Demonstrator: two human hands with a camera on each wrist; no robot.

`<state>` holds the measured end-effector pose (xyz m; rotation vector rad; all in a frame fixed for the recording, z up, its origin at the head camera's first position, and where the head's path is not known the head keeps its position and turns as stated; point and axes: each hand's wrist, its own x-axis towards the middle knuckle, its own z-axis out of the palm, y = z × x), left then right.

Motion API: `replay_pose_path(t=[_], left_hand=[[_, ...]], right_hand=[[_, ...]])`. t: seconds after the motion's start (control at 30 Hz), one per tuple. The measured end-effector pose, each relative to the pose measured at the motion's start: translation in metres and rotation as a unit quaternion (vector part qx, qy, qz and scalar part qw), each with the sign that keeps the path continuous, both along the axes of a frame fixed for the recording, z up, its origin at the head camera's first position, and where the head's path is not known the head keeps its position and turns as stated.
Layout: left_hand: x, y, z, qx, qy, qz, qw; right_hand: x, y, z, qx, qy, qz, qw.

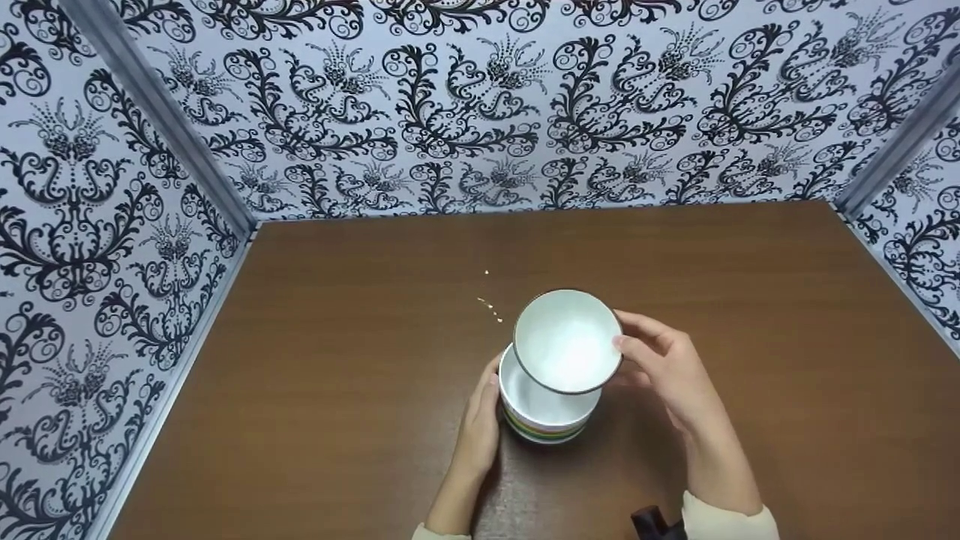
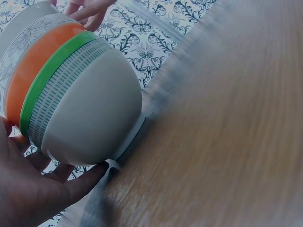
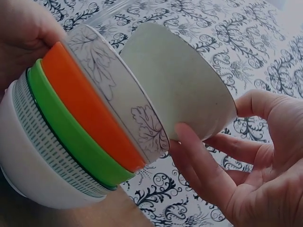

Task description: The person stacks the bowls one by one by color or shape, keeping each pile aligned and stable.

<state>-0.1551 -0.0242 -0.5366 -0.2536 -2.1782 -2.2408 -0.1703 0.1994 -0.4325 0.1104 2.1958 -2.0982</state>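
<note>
My right hand (image 1: 664, 364) pinches the rim of a pale bowl (image 1: 566, 341), thumb at the inside edge and fingers behind. The bowl tilts above a stack of nested bowls (image 1: 547, 409) and overlaps its far rim in the head view. In the right wrist view the stack shows a leaf-patterned top bowl (image 3: 144, 127), then an orange bowl (image 3: 90, 101), a green bowl (image 3: 75, 127), a dashed-pattern bowl (image 3: 52, 144) and a plain white bowl (image 3: 28, 151) at the bottom. My left hand (image 1: 478, 427) holds the stack's left side, fingers curved round it.
The stack stands on a brown wooden table (image 1: 360, 337). Several small pale specks (image 1: 490, 306) lie beyond the bowls. Black-and-white patterned walls (image 1: 465, 97) bound the table at the back and sides. A black object (image 1: 651, 521) shows beside the right sleeve (image 1: 727, 517).
</note>
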Motion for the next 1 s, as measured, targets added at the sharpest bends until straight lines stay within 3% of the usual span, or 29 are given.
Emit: replay_pose_path(t=[0.23, 0.37, 0.47, 0.77, 1.0], left_hand=[[0.001, 0.0, 0.0, 0.0, -0.005, 0.003, 1.0], [0.001, 0.0, 0.0, -0.005, -0.013, 0.011, 0.9998], [0.002, 0.0, 0.0, -0.005, -0.021, 0.014, 0.9997], [0.003, 0.0, 0.0, -0.006, -0.028, 0.016, 0.9995], [0.004, -0.001, -0.001, -0.004, -0.029, 0.003, 0.9996]], right_hand=[[0.004, -0.009, 0.004, 0.091, 0.03, -0.009, 0.9954], [0.006, -0.014, 0.003, 0.182, 0.073, -0.025, 0.9802], [0.008, -0.019, 0.002, 0.224, 0.1, -0.036, 0.9687], [0.009, -0.028, 0.0, 0.29, 0.158, -0.049, 0.9426], [0.009, -0.029, -0.001, 0.296, 0.172, -0.057, 0.9377]])
